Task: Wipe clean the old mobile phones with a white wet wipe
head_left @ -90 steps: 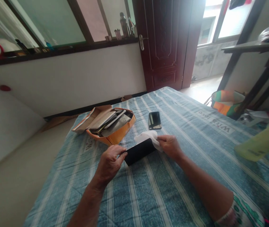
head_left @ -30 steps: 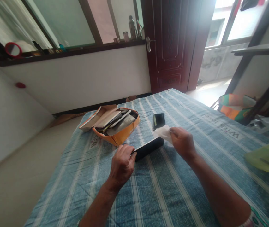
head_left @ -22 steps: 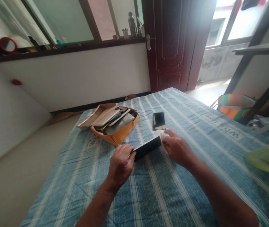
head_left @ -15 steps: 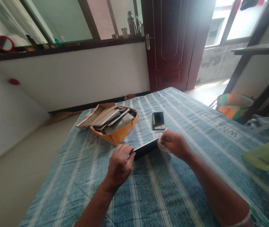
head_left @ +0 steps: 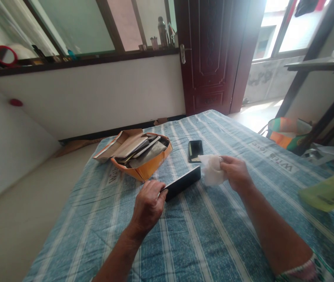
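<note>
My left hand (head_left: 149, 201) is closed on one end of a dark phone (head_left: 184, 183), which is tilted on its long edge with a pale rim facing up. A crumpled white tissue (head_left: 213, 170) is pinched in my right hand (head_left: 237, 172), just beyond the phone's right end and apart from it. Another phone (head_left: 195, 150) lies flat on the bed, its dark screen up, partly behind the tissue. Left of it stands an open orange box (head_left: 151, 166) holding several flat devices, with its lid folded back.
A blue striped bedsheet (head_left: 102, 231) covers the bed beneath everything. At the right edge lies a yellow-green item (head_left: 328, 192). Beyond the bed are a dark red door (head_left: 211, 58), a windowsill (head_left: 96, 58) with small items, and a colourful bag (head_left: 287, 131) on the floor.
My right hand has drawn the tissue off the phone's right end, moving it to the right. The left hand keeps its hold on the phone.
</note>
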`<act>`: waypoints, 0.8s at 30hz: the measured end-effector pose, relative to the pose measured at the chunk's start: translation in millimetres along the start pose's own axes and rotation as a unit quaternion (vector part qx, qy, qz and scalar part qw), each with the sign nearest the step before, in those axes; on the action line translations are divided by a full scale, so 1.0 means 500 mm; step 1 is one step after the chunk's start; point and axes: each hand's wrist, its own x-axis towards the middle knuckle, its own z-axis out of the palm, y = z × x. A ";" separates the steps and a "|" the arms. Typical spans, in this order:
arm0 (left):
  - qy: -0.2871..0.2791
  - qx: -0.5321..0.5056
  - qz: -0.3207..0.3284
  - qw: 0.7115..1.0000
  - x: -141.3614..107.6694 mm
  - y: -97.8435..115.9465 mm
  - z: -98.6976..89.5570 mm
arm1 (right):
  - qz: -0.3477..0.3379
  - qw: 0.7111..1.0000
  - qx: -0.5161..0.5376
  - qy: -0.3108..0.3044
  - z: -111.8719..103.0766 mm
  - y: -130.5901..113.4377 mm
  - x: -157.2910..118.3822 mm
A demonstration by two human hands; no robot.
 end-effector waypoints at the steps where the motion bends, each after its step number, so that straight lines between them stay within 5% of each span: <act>1: -0.002 -0.001 -0.002 1.000 -0.001 0.000 0.000 | -0.023 1.000 -0.008 0.009 0.002 0.000 -0.002; 5: -0.016 -0.008 -0.013 1.000 -0.003 0.004 -0.002 | -0.197 0.966 -0.166 0.025 0.019 0.002 -0.013; 9: -0.017 -0.018 -0.023 0.999 -0.003 0.007 -0.003 | -0.385 0.861 -0.331 0.011 0.055 0.011 -0.024; 14: -0.019 -0.022 -0.024 0.999 -0.004 0.008 0.000 | -0.517 0.738 -0.428 -0.065 0.127 0.038 -0.067; 19: -0.015 -0.021 -0.022 0.999 -0.004 0.010 0.000 | -0.558 0.715 -0.404 -0.120 0.185 0.058 -0.122; 24: -0.009 -0.029 -0.027 0.999 -0.002 0.009 -0.003 | -0.557 0.732 -0.356 -0.165 0.167 0.050 -0.107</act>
